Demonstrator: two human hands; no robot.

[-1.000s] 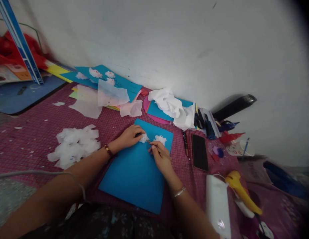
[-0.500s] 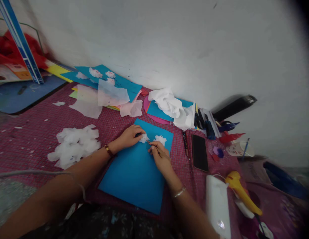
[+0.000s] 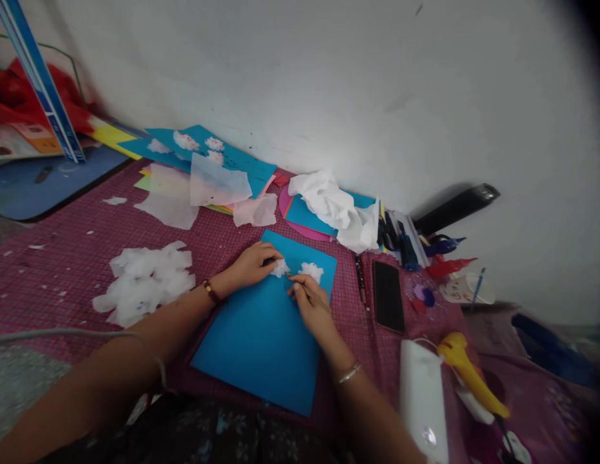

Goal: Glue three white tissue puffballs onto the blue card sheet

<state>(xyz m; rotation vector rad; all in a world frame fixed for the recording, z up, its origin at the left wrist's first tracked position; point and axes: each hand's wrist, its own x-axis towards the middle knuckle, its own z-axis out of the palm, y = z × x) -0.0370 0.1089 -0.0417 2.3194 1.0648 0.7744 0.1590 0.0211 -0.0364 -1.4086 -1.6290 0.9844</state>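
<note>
A blue paper sheet [image 3: 261,335] lies on the pink checked cloth [image 3: 62,270] in front of me. Two white tissue tufts sit near its far edge, one [image 3: 280,267] on the left and one [image 3: 311,271] on the right. My left hand [image 3: 251,264] rests on the sheet with fingertips pressed against the left tuft. My right hand [image 3: 313,308] is closed around a thin stick [image 3: 300,287] whose tip points at that same tuft.
A pile of torn white tissue [image 3: 144,280] lies to the left. Coloured papers [image 3: 207,174] and crumpled white paper [image 3: 336,209] line the wall. A black phone [image 3: 387,295], pen [image 3: 360,277], white box [image 3: 422,399] and yellow glue gun [image 3: 466,370] lie on the right.
</note>
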